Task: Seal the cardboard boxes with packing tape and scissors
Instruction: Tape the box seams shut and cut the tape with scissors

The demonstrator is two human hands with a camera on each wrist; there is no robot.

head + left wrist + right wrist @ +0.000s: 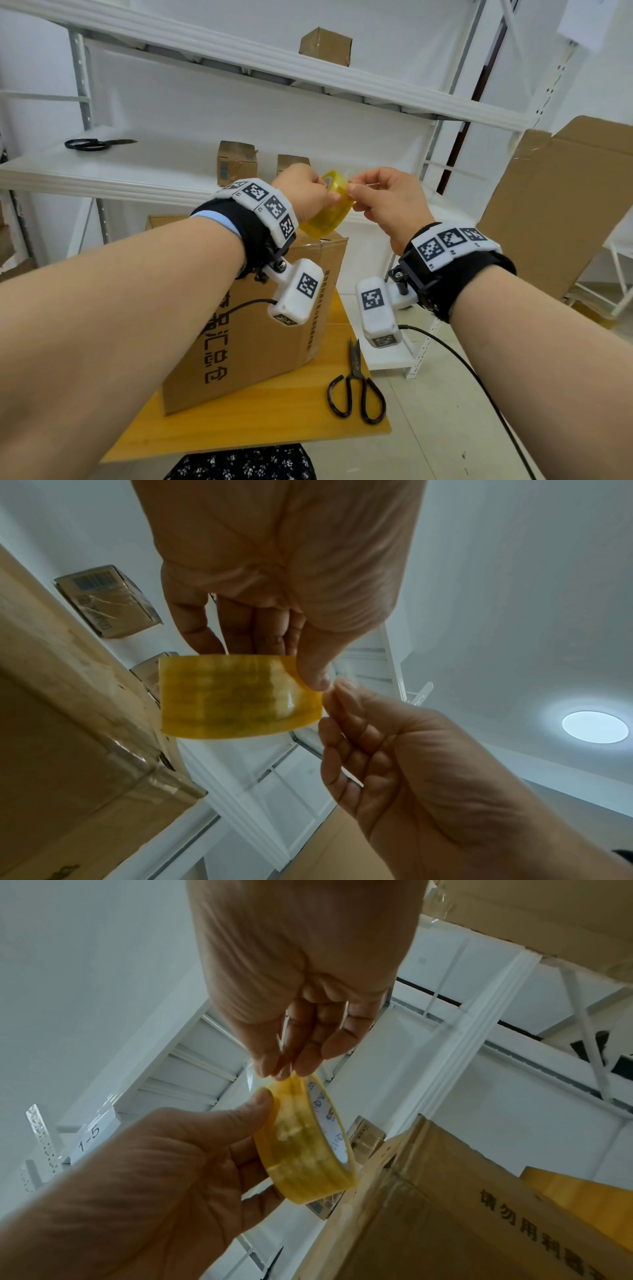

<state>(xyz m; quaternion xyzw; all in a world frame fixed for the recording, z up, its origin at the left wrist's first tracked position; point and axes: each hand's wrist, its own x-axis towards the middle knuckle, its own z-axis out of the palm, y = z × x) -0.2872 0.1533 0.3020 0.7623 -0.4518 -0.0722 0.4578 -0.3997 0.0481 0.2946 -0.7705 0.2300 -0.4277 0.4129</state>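
My left hand [310,193] grips a yellow translucent roll of packing tape [330,214], held in the air above the large cardboard box [260,329]. In the left wrist view its thumb [313,669] presses the rim of the tape roll [232,696]. My right hand [359,195] pinches the tape's loose end at the top of the tape roll [304,1142] between thumb and fingers [274,1066]. Black scissors [356,387] lie untouched on the wooden table [274,418], right of the box. The box top is mostly hidden behind my left arm.
A second pair of scissors [97,144] lies on the white shelf [102,174] at the back left. Small cardboard boxes [236,162] stand on that shelf, and one more box [325,46] on the shelf above. A large flattened carton [565,205] leans at the right.
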